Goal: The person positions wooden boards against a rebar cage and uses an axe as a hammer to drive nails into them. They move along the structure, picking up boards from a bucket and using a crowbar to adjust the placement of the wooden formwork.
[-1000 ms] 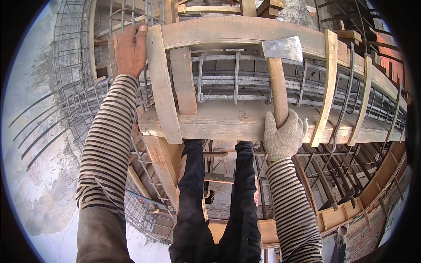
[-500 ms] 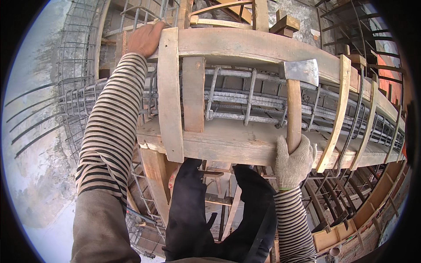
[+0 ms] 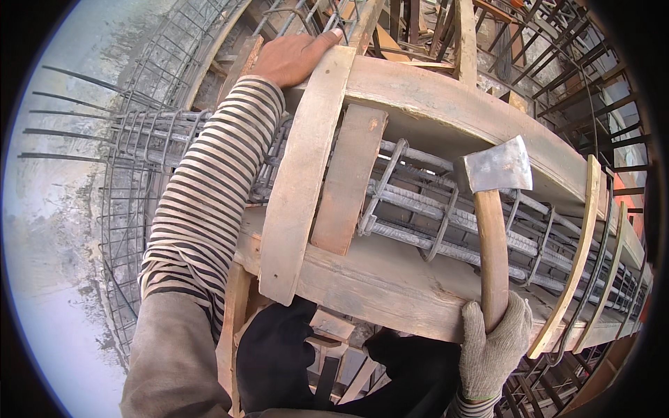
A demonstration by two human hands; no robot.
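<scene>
My right hand (image 3: 493, 348), in a knitted grey work glove, is closed round the wooden handle of a hatchet (image 3: 493, 244). Its steel head is uppermost, over the rebar cage. My bare left hand (image 3: 296, 59) grips the far side board (image 3: 446, 90) of a timber beam form near its left end; its fingers are mostly hidden beyond the edge. Beside that hand, a pale wooden cleat (image 3: 303, 181) spans the form from far board to near board (image 3: 376, 285). A shorter brown wood piece (image 3: 348, 177) lies slanted just right of the cleat.
A rebar cage (image 3: 446, 216) runs inside the form. More thin cleats (image 3: 568, 258) cross it at the right. Bare rebar ends (image 3: 70, 132) stick out at the left. Below, my dark-trousered legs (image 3: 279, 355) stand among timbers, with openings between them.
The view has turned and come closer, so the form now slopes down to the right. My left hand stays on the far board; my right still holds the hatchet upright.
</scene>
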